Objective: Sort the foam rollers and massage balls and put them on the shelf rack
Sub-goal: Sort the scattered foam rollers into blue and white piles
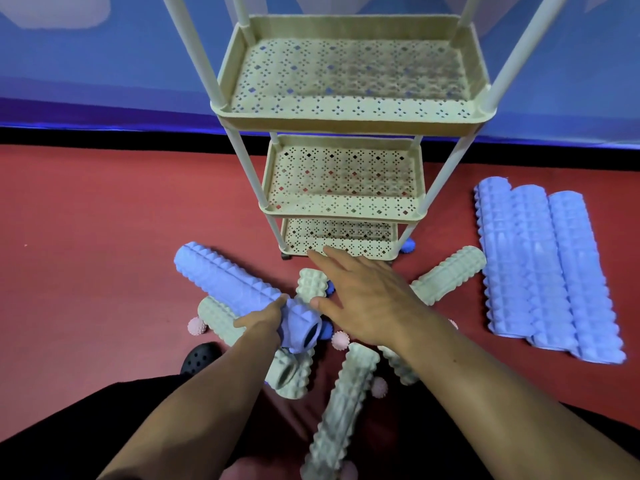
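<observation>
Red floor (86, 237), blue wall (104, 81) behind with a dark strip at its base. Person seen from above, both forearms reaching forward.

Blue foam roller (228, 285), ridged, lies tilted across the pile on the floor, its hollow end toward the camera. Left hand (263, 318) grips it near that end, thumb over the top, fingers curled round the side. Right hand (360, 296) hovers just beside it, palm down, fingers straight and spread, holding nothing; fingertips reach toward the lowest tier.

Under and around the held roller: green foam rollers (346, 393) lying at odd angles, some crossing. Pink spiky massage balls (197, 326) scattered among them; a blue spiky ball (408, 244) sits by the rack's right foot.

Right of the pile, well apart: three blue rollers (540, 271) laid side by side, touching.

Shelf rack (349, 124), cream, three perforated tiers, stands beyond the hands; all visible tiers bare.

Black perforated shoe (201, 356) at lower left.
</observation>
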